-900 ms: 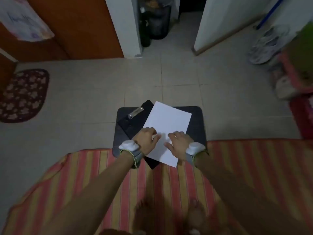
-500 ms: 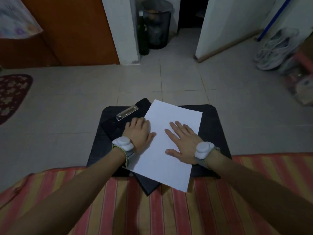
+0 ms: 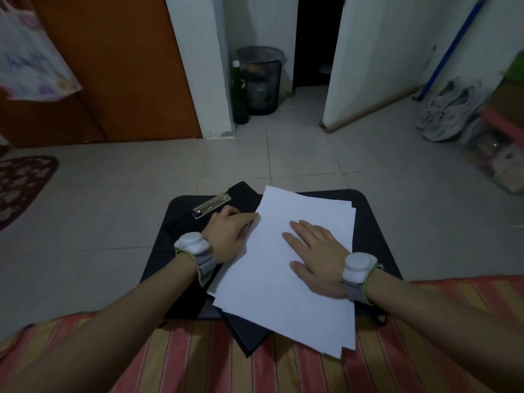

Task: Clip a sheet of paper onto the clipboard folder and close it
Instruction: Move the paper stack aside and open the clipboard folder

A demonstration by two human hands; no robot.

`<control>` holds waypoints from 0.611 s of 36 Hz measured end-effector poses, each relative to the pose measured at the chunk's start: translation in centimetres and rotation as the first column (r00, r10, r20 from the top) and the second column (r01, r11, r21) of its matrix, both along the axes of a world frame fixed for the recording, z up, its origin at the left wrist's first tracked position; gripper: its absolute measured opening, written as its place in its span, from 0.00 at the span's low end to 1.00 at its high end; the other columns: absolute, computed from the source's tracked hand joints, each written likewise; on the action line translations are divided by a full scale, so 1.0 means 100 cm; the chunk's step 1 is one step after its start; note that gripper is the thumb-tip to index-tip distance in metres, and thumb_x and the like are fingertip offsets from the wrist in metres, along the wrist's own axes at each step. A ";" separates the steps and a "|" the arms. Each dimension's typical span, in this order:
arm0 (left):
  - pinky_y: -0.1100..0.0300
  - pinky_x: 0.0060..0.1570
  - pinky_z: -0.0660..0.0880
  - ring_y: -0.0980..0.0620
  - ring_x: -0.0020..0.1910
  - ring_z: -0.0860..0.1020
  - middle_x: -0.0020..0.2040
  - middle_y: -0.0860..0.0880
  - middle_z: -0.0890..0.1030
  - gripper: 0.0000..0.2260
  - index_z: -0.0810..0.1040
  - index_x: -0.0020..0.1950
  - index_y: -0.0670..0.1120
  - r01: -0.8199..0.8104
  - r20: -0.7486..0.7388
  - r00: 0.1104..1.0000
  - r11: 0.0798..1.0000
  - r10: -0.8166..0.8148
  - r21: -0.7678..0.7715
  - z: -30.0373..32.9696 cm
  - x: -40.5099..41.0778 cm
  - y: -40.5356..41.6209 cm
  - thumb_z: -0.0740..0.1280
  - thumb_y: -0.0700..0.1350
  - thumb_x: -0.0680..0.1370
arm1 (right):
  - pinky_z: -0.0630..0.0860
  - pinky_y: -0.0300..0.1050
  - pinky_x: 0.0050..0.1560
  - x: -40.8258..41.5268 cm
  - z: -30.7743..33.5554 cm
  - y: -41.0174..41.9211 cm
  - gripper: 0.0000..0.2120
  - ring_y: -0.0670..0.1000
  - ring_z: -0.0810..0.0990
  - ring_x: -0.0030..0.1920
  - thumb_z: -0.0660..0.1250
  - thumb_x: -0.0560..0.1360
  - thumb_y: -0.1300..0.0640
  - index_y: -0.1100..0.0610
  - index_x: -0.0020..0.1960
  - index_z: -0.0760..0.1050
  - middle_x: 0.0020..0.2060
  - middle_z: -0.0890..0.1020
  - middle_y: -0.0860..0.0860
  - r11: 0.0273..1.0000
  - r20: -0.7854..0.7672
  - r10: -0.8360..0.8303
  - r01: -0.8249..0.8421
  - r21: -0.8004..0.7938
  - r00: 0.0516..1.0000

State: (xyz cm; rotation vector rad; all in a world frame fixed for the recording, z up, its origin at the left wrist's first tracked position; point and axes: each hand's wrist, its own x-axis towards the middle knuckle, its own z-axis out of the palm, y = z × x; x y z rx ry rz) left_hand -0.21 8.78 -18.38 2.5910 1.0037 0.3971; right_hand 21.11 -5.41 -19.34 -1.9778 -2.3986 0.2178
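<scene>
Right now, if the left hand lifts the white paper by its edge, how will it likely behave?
The paper is thin and overhangs the clipboard, so it would probably droop. Offset edges suggest several sheets, which may fan apart. The flat right hand probably keeps them from sliding while the left hand works the edge.

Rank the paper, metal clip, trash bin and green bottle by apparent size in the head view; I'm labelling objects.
1. paper
2. trash bin, though it stands farther away
3. green bottle
4. metal clip, partly hidden by the left hand
</scene>
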 end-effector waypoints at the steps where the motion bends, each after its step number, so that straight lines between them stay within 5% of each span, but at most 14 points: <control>1: 0.47 0.53 0.70 0.48 0.56 0.71 0.49 0.49 0.78 0.14 0.75 0.62 0.50 0.028 0.001 1.000 0.999 -0.028 0.034 -0.003 -0.004 0.003 0.60 0.46 0.77 | 0.43 0.49 0.76 -0.002 0.000 0.002 0.31 0.56 0.47 0.78 0.47 0.81 0.40 0.54 0.79 0.49 0.79 0.50 0.56 1.000 0.005 -0.005 0.005 -0.003 1.000; 5: 0.41 0.67 0.63 0.41 0.70 0.63 0.72 0.46 0.68 0.27 0.69 0.70 0.53 0.003 -0.194 0.981 0.998 0.010 0.068 -0.011 -0.016 0.016 0.56 0.62 0.74 | 0.52 0.51 0.74 -0.003 0.007 0.010 0.33 0.57 0.54 0.75 0.48 0.79 0.36 0.57 0.74 0.59 0.76 0.59 0.58 0.999 -0.028 -0.045 0.045 0.024 0.999; 9: 0.40 0.69 0.54 0.42 0.73 0.55 0.76 0.49 0.60 0.33 0.62 0.72 0.61 -0.039 -0.347 0.936 0.996 0.063 0.075 -0.008 -0.015 0.015 0.50 0.72 0.70 | 0.49 0.51 0.75 0.002 0.012 0.009 0.36 0.57 0.49 0.77 0.45 0.77 0.33 0.55 0.77 0.52 0.78 0.52 0.56 0.997 -0.019 -0.078 0.078 0.006 0.997; 16: 0.43 0.70 0.51 0.44 0.72 0.56 0.73 0.48 0.66 0.22 0.67 0.69 0.62 0.128 -0.298 0.952 0.976 -0.071 0.176 -0.008 -0.007 -0.011 0.51 0.64 0.77 | 0.44 0.54 0.75 0.003 0.009 0.001 0.32 0.55 0.37 0.78 0.39 0.77 0.32 0.43 0.78 0.38 0.79 0.40 0.49 0.999 0.020 0.028 -0.027 -0.028 0.999; 22: 0.39 0.74 0.42 0.48 0.77 0.46 0.79 0.51 0.51 0.28 0.45 0.76 0.59 0.131 -0.393 0.915 0.987 -0.085 0.092 -0.018 -0.004 -0.024 0.46 0.65 0.78 | 0.42 0.54 0.74 0.004 0.012 -0.007 0.29 0.56 0.35 0.77 0.40 0.79 0.36 0.41 0.77 0.39 0.79 0.38 0.47 0.992 0.075 0.122 -0.120 -0.031 0.990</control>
